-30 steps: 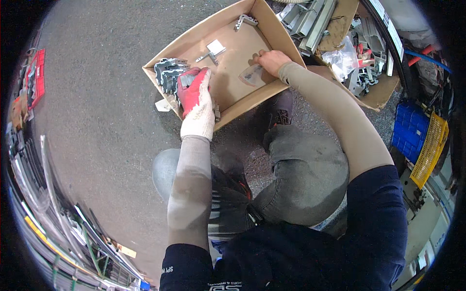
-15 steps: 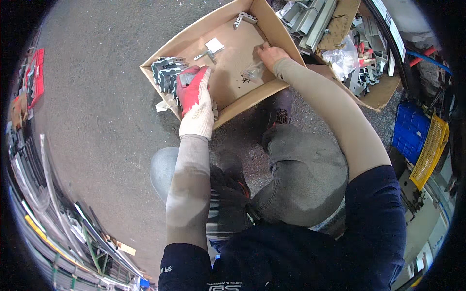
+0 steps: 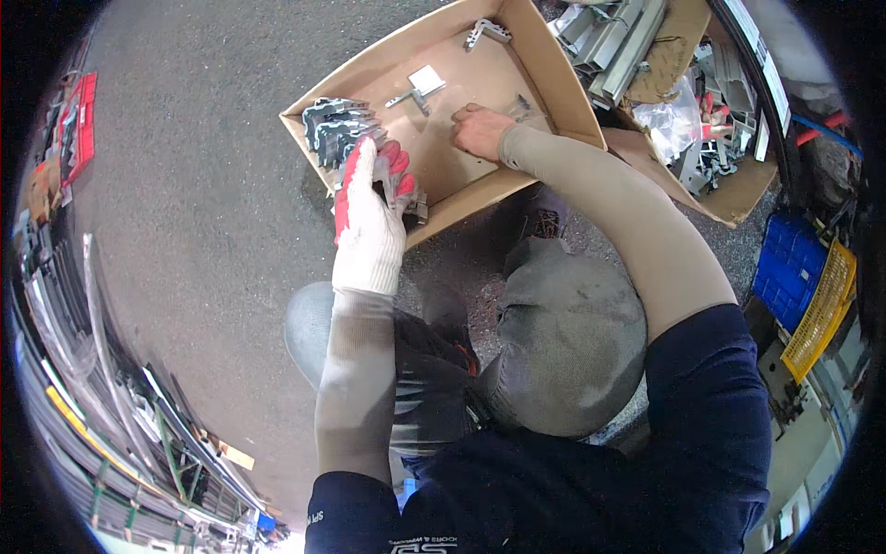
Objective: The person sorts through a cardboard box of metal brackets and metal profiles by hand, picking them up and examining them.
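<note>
A shallow cardboard box (image 3: pixel 544 65) lies open on the floor in front of my knees. My left hand (image 3: pixel 369 208), in a white glove with red fingers, rests on a row of grey metal brackets (image 3: pixel 334 129) stacked in the box's near left corner. My right hand (image 3: pixel 480 131) is bare and closed over small metal parts on the box floor. A flat square plate (image 3: pixel 427 78) and a small bracket (image 3: pixel 486 30) lie loose farther back in the box.
A second cardboard box (image 3: pixel 729 198) to the right holds aluminium profiles (image 3: pixel 609 37) and bagged metal parts. A blue crate (image 3: pixel 787 268) and a yellow crate (image 3: pixel 824 305) stand at the far right. Long metal rails (image 3: pixel 101 388) lie along the left edge.
My right hand has drawn back from the box's far side toward its middle. My left hand has stayed on the stacked brackets.
</note>
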Demonstrator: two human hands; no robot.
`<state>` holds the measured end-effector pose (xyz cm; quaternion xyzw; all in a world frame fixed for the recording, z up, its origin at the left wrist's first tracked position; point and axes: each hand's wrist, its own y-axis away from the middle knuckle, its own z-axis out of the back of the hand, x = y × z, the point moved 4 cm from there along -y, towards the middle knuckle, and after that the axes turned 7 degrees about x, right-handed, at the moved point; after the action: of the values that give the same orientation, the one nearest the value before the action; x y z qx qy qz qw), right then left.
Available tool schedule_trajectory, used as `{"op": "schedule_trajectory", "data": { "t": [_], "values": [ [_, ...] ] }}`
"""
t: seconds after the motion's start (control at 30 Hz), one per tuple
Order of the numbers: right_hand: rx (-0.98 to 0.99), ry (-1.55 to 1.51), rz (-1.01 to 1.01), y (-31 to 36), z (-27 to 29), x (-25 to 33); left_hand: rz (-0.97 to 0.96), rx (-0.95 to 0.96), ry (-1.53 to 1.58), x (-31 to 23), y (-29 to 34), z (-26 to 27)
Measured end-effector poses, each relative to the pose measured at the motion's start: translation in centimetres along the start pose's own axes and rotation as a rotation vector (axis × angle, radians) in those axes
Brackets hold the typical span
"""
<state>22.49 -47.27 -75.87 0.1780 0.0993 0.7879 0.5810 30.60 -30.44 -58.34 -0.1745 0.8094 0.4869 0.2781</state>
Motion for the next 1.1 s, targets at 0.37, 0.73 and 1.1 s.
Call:
{"op": "schedule_trajectory", "data": {
  "t": [0.37, 0.73, 1.1],
  "values": [
    [0.024, 0.096, 0.098, -1.4, -0.6, 1.0, 0.049, -0.066, 0.034, 0.1, 2.4, 0.9],
    [-0.339, -1.335, -0.365, 6.8, 16.9, 0.0, 0.005, 0.231, 0.342, -1.6, 2.1, -3.6],
    [-0.610, -0.664, -0.186, 12.5, 31.4, 3.9, -0.027, 0.530, 0.563, -3.4, 2.0, -8.7]
  ]
}}
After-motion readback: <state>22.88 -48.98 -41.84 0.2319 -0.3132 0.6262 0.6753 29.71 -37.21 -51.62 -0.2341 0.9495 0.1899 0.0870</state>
